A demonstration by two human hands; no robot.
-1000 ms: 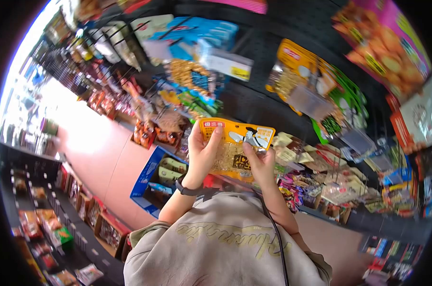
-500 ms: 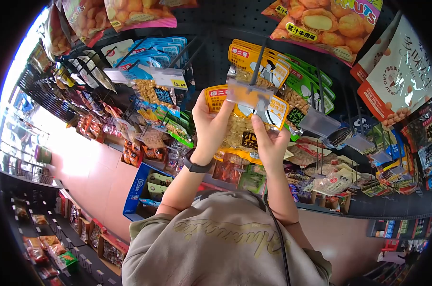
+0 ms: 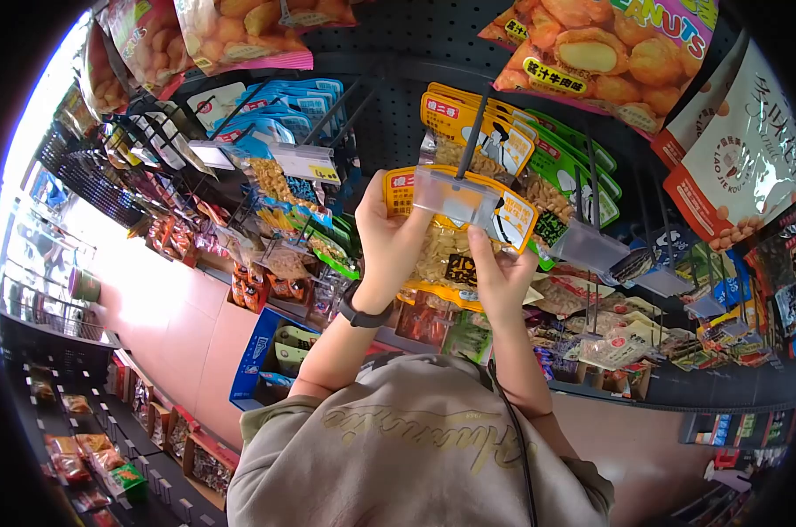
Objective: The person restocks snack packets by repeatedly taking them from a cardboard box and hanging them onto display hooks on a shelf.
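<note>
"EANUTS" on bag [image 3: 604, 66], "LAO JIE KOU" (pouch [image 3: 745, 158])

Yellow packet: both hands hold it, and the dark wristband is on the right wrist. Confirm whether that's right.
Wrong wrist: the head view shows the dark wristband on the left one. The left hand and right hand do both hold the yellow packet.

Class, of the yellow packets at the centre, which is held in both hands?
The lowest yellow packet, partly behind the clear tag holder, held by the left hand and right hand; the other yellow packets hang above on the hook, untouched.
</note>
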